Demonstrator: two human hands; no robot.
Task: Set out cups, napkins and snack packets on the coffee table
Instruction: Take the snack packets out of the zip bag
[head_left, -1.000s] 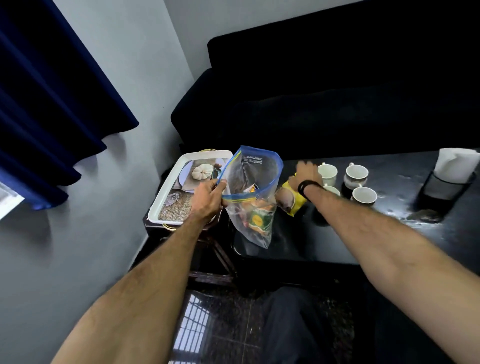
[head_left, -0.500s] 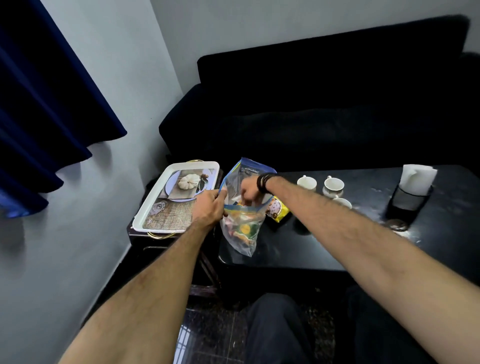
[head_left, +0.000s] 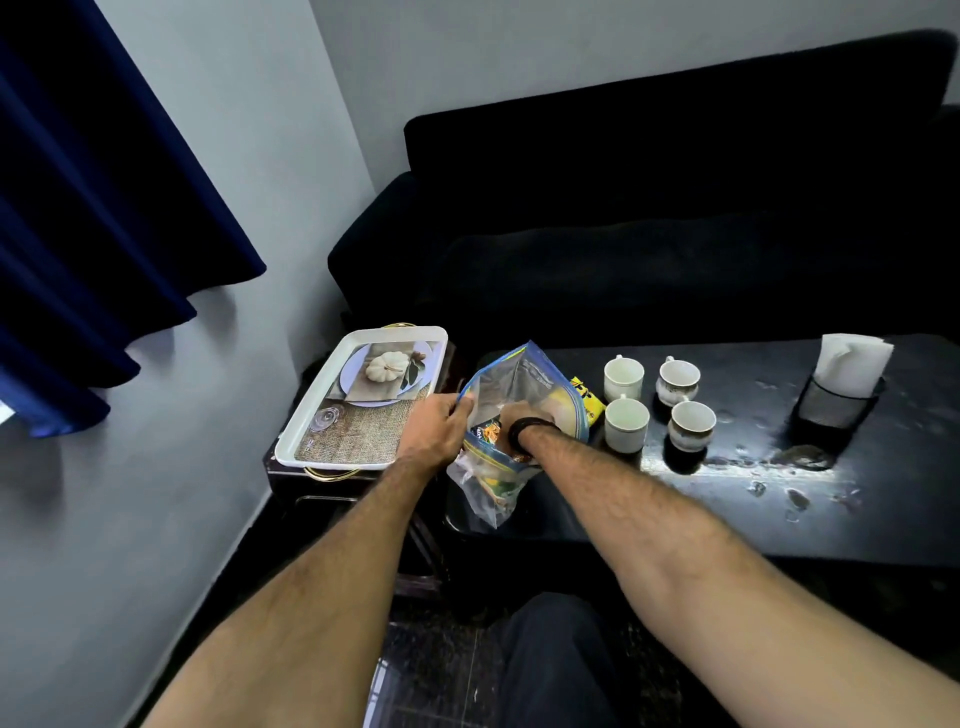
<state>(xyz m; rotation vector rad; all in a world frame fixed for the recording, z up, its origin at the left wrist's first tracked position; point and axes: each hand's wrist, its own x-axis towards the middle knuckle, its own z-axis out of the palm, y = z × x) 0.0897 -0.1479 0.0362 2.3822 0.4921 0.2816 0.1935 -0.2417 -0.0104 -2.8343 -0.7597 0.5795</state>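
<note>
A clear zip bag with a blue rim hangs over the left end of the black coffee table, with several snack packets inside. My left hand pinches the bag's left rim and holds it open. My right hand is wrist-deep in the bag; its fingers are blurred behind the plastic. A yellow snack packet lies on the table behind the bag. Several white cups stand in a cluster to the right. White napkins stand in a black mesh holder.
A white tray with a pumpkin print sits on a small side table to the left. A dark sofa runs behind the coffee table. Blue curtains hang at the left. My knees are below the table's near edge.
My right hand left the yellow packet lying beside the cups, came back to the bag and has gone down into it. My left hand kept hold of the rim.
</note>
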